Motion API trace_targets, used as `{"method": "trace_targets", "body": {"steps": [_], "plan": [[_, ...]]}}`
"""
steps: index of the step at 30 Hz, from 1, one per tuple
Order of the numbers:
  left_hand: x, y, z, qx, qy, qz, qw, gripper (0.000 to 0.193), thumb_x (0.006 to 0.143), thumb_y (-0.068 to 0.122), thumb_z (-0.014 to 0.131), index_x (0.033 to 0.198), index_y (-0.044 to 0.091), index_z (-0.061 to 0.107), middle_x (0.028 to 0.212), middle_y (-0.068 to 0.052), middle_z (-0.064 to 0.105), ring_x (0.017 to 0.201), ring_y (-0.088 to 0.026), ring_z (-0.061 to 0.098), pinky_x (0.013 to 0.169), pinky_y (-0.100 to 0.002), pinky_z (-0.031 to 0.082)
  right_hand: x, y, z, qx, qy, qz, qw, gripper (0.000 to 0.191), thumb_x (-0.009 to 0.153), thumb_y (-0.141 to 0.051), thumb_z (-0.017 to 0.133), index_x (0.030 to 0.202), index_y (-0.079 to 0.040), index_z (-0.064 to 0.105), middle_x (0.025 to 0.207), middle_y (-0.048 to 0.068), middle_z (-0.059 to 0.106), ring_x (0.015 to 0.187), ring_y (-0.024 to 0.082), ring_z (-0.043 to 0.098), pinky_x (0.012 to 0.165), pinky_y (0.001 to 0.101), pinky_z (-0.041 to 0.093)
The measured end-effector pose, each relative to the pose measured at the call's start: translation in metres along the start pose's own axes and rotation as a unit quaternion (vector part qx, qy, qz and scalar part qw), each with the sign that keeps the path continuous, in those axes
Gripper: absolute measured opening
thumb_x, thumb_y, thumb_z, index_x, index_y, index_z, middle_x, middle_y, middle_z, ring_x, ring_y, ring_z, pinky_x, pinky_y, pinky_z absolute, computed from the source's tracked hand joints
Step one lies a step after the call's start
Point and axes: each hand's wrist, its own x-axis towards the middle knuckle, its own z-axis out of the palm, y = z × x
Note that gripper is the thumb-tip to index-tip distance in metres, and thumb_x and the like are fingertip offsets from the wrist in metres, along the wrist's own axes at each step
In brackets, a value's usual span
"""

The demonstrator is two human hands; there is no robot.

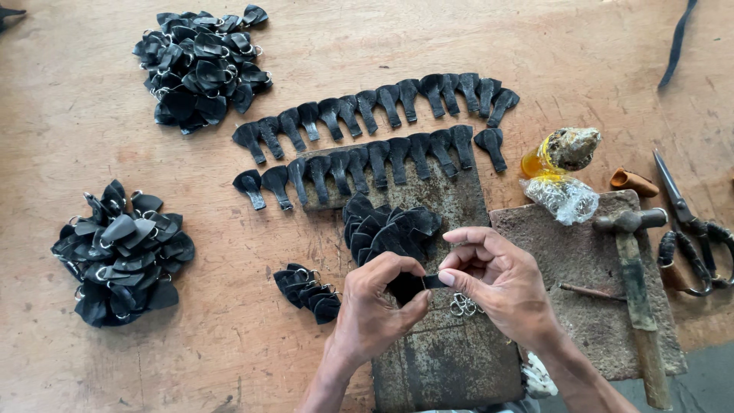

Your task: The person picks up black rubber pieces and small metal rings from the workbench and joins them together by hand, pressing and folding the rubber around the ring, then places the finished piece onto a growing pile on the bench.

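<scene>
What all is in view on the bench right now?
leather tab: one, black, pinched between both hands
laid-out leather tabs: two rows, black, centre
loose tabs: small pile, black, on rusty metal plate
finished ringed tabs: three heaps, black, top left, left, small one
metal rings: few, silver, under right hand
hammer: one, on stone slab
scissors: one, far right
glue pot: one, amber
left hand; right hand: gripping the tab

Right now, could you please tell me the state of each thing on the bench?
Left hand: pinching black leather piece.
Right hand: pinching same piece.
Leather tabs: laid in two rows.
Hammer: lying unused.
Scissors: lying, blades shut.
</scene>
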Motion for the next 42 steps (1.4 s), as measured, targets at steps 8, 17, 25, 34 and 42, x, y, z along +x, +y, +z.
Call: {"method": "trace_targets", "body": {"steps": [8, 17, 25, 34, 42], "plan": [[-0.005, -0.001, 0.0, -0.384, -0.003, -0.163, 0.909, 0.027, 0.087, 0.009, 0.078, 0.113, 0.004, 0.074, 0.097, -0.004, 0.069, 0.08, -0.01, 0.067, 0.067, -0.024, 0.061, 0.004, 0.009, -0.017, 0.081, -0.037, 0.031, 0.996, 0.04, 0.085, -0.014, 0.074, 0.123, -0.002, 0.067, 0.104, 0.013, 0.078, 0.086, 0.018, 0.076, 0.073, 0.0292, 0.068], [0.0, 0.01, -0.001, -0.076, 0.018, -0.027, 0.997, 0.015, 0.091, 0.012, 0.077, 0.101, 0.002, 0.071, 0.105, -0.008, 0.07, 0.087, -0.013, 0.074, 0.074, -0.026, 0.066, 0.008, 0.031, -0.006, 0.154, -0.064, 0.108, 0.98, 0.031, 0.079, -0.008, 0.082, 0.108, 0.002, 0.074, 0.091, 0.013, 0.078, 0.078, 0.017, 0.074, 0.071, 0.0294, 0.064], [0.001, 0.006, 0.004, -0.127, 0.052, -0.111, 0.984, 0.016, 0.089, 0.015, 0.078, 0.089, -0.001, 0.075, 0.108, -0.009, 0.069, 0.074, -0.01, 0.067, 0.061, -0.023, 0.058, 0.01, 0.026, -0.007, 0.071, -0.06, 0.089, 0.992, 0.026, 0.08, -0.011, 0.081, 0.103, 0.0, 0.075, 0.088, 0.011, 0.079, 0.077, 0.016, 0.075, 0.07, 0.0291, 0.065], [-0.002, -0.002, 0.004, -0.13, 0.052, -0.136, 0.981, 0.018, 0.088, 0.017, 0.08, 0.085, 0.0, 0.077, 0.098, -0.006, 0.07, 0.068, -0.006, 0.063, 0.056, -0.021, 0.053, 0.014, 0.024, 0.001, 0.028, -0.021, 0.18, 0.983, 0.043, 0.071, -0.015, 0.085, 0.111, -0.003, 0.078, 0.095, 0.01, 0.083, 0.085, 0.017, 0.078, 0.078, 0.0303, 0.066], [-0.005, -0.01, 0.01, -0.19, 0.046, -0.168, 0.966, 0.017, 0.094, 0.016, 0.074, 0.094, -0.001, 0.072, 0.087, -0.007, 0.072, 0.075, -0.011, 0.07, 0.064, -0.025, 0.059, 0.016, 0.032, -0.001, -0.016, -0.037, 0.15, 0.988, 0.036, 0.078, -0.017, 0.08, 0.112, -0.004, 0.078, 0.09, 0.008, 0.082, 0.077, 0.014, 0.076, 0.071, 0.0274, 0.065]]}}
